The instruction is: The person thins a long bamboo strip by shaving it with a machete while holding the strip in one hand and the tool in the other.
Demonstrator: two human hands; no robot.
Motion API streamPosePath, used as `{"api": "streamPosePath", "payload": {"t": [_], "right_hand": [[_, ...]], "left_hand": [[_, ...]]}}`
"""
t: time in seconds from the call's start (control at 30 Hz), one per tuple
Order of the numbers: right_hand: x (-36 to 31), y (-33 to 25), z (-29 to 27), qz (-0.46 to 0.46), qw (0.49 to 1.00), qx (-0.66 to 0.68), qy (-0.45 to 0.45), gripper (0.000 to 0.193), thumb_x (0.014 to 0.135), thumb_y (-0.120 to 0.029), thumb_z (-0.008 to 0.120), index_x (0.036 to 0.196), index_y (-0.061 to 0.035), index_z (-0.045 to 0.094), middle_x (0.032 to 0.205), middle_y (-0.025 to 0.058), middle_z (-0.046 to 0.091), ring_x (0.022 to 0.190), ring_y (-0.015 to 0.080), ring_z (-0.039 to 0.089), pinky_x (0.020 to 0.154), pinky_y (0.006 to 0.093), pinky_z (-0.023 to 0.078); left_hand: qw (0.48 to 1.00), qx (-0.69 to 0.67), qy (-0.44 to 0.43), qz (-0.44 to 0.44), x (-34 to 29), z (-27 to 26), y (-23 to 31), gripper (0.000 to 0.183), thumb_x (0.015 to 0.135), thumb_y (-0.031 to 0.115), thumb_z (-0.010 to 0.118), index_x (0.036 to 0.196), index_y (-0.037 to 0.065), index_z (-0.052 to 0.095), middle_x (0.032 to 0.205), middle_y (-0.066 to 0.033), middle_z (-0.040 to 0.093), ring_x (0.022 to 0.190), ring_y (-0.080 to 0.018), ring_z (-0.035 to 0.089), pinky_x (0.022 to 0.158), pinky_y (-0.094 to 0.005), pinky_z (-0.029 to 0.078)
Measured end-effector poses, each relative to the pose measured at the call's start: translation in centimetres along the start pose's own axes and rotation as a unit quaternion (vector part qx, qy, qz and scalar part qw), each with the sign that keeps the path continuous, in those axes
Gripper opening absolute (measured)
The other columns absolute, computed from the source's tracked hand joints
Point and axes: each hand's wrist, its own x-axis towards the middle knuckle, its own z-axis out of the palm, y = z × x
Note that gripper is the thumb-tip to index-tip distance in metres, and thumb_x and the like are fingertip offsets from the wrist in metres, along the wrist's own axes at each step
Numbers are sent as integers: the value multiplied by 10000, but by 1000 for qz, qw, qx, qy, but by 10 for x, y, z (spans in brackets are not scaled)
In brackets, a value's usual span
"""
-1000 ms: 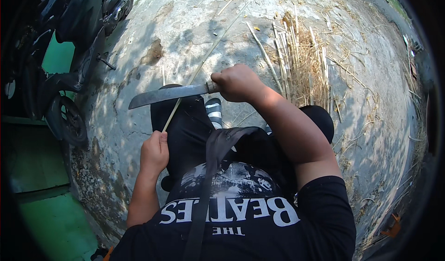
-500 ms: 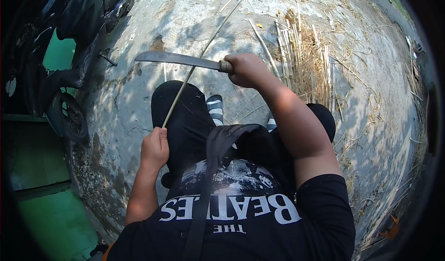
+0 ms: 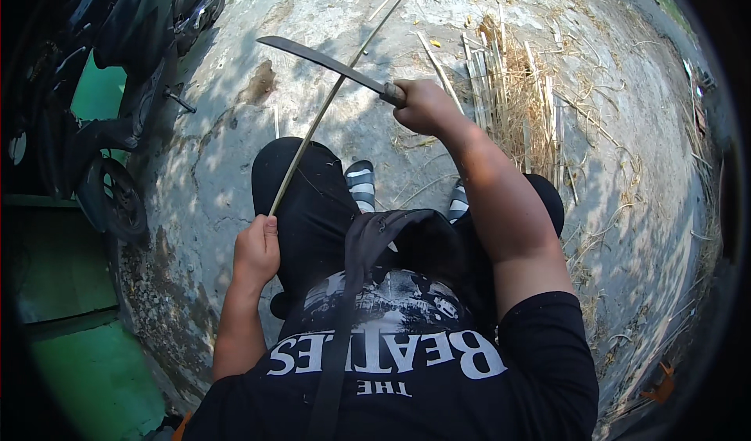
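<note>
My left hand (image 3: 256, 249) grips the near end of a long, thin bamboo strip (image 3: 303, 145), thumb on top, beside my left knee. From there the strip slants away over the knee to the far right, past my feet. My right hand (image 3: 426, 107) is wrapped round the wooden handle of a machete (image 3: 325, 59). Its long, slightly curved blade points left and lies across the strip's far half. Whether the edge bites into the strip is too small to tell.
To the right of my feet lies a pile of split bamboo strips (image 3: 489, 89) with straw-like shavings (image 3: 532, 128). A dark motorbike (image 3: 117, 120) stands at the left by a green wall. More loose strips and shavings litter the concrete ground (image 3: 211, 206).
My right hand has moved the machete away from me along the strip and a little to the right, with the blade now tilted more. My left hand keeps its hold, nearly unmoved.
</note>
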Motion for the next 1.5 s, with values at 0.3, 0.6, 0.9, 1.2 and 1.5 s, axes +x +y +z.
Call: {"api": "streamPosePath", "payload": {"t": [0.3, 0.6, 0.9, 1.2, 1.5], "right_hand": [[-26, -43, 9, -132, 989, -69, -26, 222, 773, -148, 670, 985, -85, 692, 896, 199, 707, 906, 416, 695, 796, 520, 553], [-2, -9, 12, -23, 1000, 1, -16, 228, 777, -104, 624, 983, -71, 714, 942, 200, 729, 946, 407, 704, 841, 521, 553], [-18, -46, 32, -142, 987, -37, -66, 181, 754, -158, 676, 926, -106, 681, 835, 196, 698, 863, 432, 687, 757, 542, 541], [-26, -57, 34, -154, 984, -85, -39, 168, 739, -144, 682, 902, -103, 682, 813, 176, 697, 833, 414, 692, 738, 537, 550], [-31, -74, 29, -169, 975, -137, -54, 161, 802, -129, 645, 938, -122, 730, 875, 130, 737, 867, 357, 730, 740, 481, 579]], "left_hand": [[999, -24, -25, -10, 6, -4, 4, 413, 1095, 282, 486, 806, -10, 526, 686, -266, 571, 661, -504, 569, 561, -502, 407], [1000, 12, -4, -13, 5, -5, 7, 416, 1092, 286, 488, 801, -9, 532, 669, -272, 570, 665, -511, 578, 560, -521, 413], [1000, 14, -2, -13, 10, -2, 13, 421, 1094, 288, 483, 799, -8, 533, 671, -269, 572, 666, -507, 581, 565, -520, 419], [1000, 8, 0, -22, 2, -1, 13, 428, 1095, 300, 480, 801, -5, 534, 678, -269, 574, 670, -507, 583, 575, -523, 424], [999, 39, -6, -16, 6, -3, 11, 411, 1092, 292, 482, 809, -2, 536, 689, -276, 585, 686, -519, 585, 585, -546, 427]]}}
